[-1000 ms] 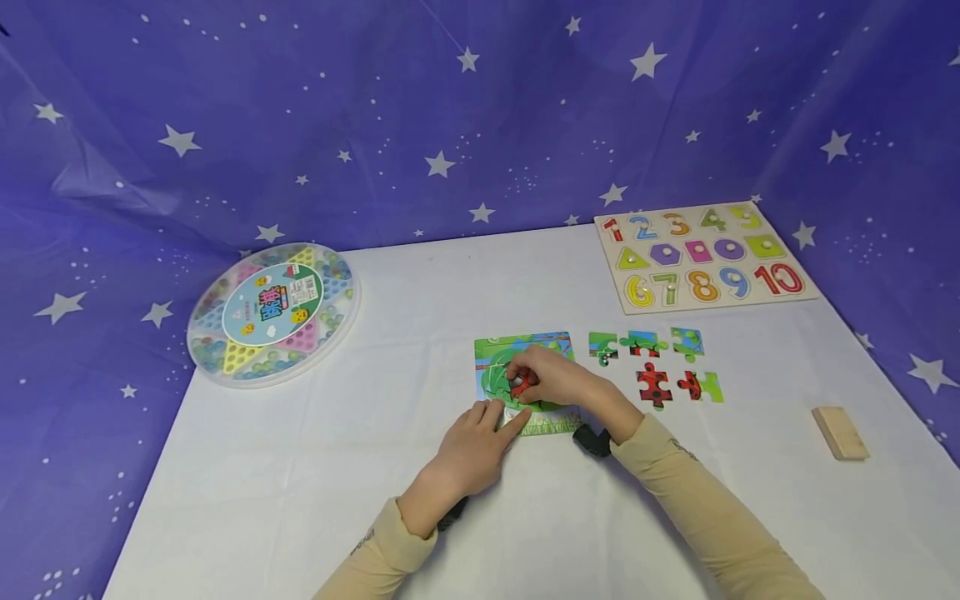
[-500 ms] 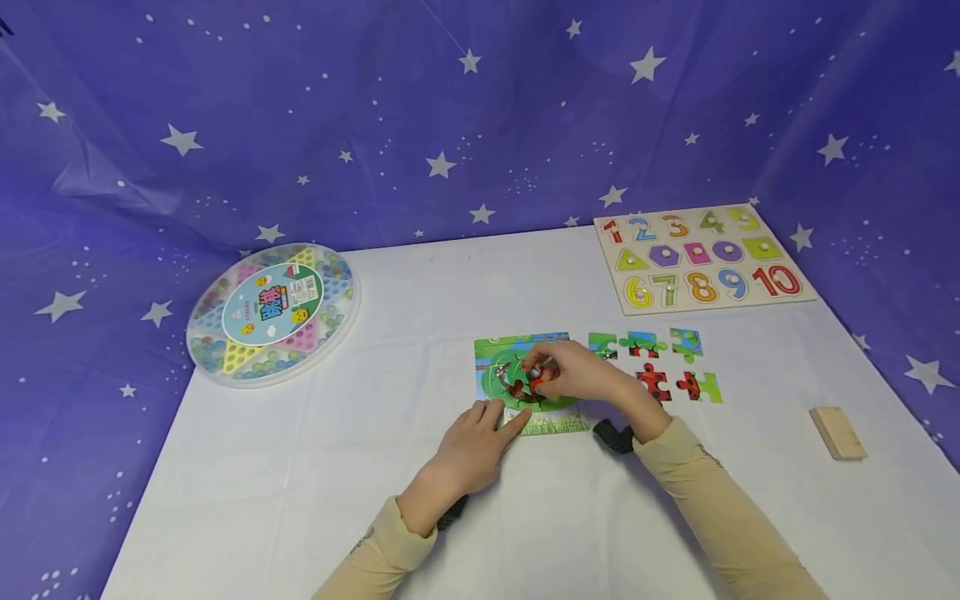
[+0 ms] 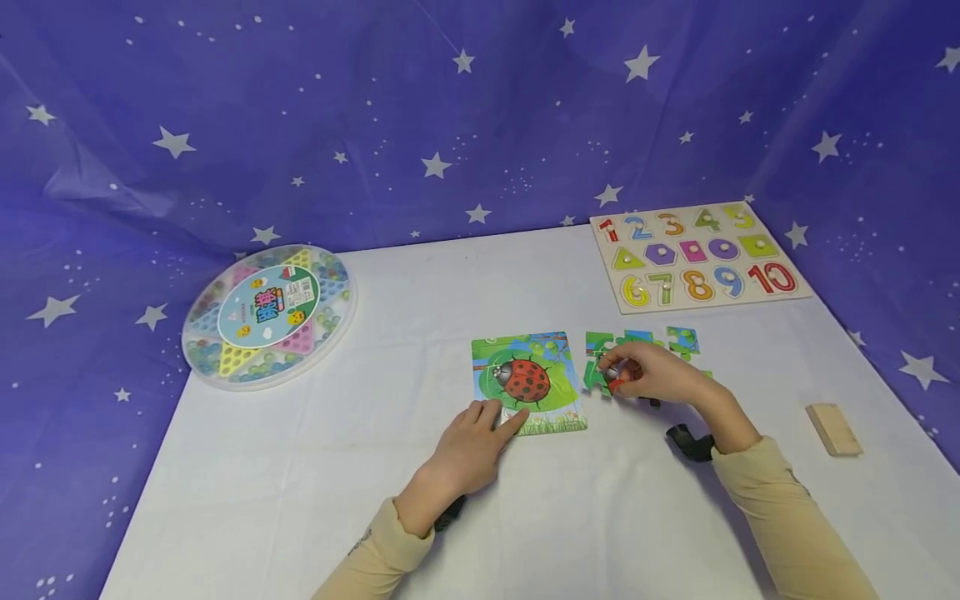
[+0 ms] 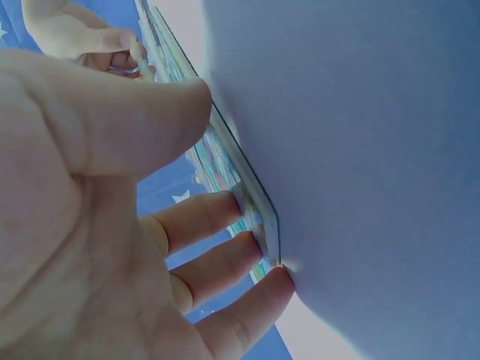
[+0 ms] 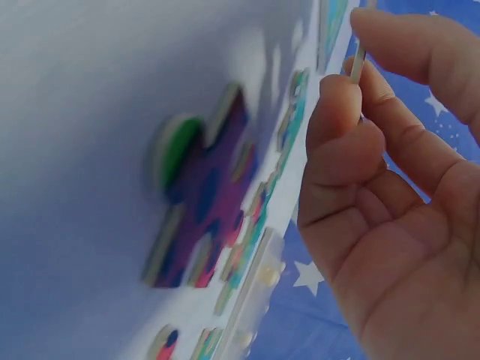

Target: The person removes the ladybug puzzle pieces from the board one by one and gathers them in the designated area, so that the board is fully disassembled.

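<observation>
A square ladybug picture board lies on the white table. My left hand rests at its lower left corner, with extended fingertips on its edge. In the left wrist view the fingertips meet the thin edge of the board. Right of the board, my right hand pinches a green and red jigsaw piece between thumb and fingers. The right wrist view shows only the thin side of that piece. Beside it lie several loose jigsaw pieces, partly hidden under the right hand.
A round Chinese checkers box with coloured marbles stands at the back left. At the back right lies a wooden number and shape board. A small wooden block sits near the right edge. Behind the table hangs a purple star-patterned cloth.
My right hand has moved right with the pinched jigsaw piece, from over the ladybug board to the loose pieces. The whole ladybug picture now shows. My left hand has stayed put.
</observation>
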The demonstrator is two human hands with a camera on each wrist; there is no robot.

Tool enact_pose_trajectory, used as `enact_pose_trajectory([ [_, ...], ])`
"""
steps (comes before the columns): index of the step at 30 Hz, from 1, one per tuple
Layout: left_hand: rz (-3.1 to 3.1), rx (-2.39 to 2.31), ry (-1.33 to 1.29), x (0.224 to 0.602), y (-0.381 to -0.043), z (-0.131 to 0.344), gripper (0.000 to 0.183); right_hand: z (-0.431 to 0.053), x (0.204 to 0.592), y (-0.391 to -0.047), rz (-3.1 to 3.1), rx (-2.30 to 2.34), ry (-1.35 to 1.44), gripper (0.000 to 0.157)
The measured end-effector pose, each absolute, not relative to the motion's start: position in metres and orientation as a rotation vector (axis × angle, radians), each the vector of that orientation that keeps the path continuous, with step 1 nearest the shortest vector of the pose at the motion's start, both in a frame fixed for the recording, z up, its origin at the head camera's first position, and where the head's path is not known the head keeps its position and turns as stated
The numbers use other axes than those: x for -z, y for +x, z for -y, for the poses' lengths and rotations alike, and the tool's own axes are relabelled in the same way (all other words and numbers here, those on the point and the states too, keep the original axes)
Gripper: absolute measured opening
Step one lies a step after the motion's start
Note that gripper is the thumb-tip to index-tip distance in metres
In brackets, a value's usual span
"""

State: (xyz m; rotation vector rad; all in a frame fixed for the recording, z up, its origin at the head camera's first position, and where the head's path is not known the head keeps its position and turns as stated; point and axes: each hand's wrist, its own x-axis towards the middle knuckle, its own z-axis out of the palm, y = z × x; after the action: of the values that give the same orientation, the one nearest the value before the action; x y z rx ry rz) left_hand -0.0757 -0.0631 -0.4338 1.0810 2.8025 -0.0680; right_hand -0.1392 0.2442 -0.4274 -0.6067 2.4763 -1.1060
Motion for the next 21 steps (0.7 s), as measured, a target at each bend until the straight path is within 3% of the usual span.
enact_pose_trajectory([
  [13,-2.781,-0.022,1.073,0.432,-0.078,0.067,0.045,-0.238,0.424,-0.126,-2.668,0.931,-0.571,0.042],
  [21,-2.773,-0.016,1.068,0.433,-0.078,0.065,0.057,-0.208,0.421,-0.115,-2.642,0.930,-0.604,0.057],
])
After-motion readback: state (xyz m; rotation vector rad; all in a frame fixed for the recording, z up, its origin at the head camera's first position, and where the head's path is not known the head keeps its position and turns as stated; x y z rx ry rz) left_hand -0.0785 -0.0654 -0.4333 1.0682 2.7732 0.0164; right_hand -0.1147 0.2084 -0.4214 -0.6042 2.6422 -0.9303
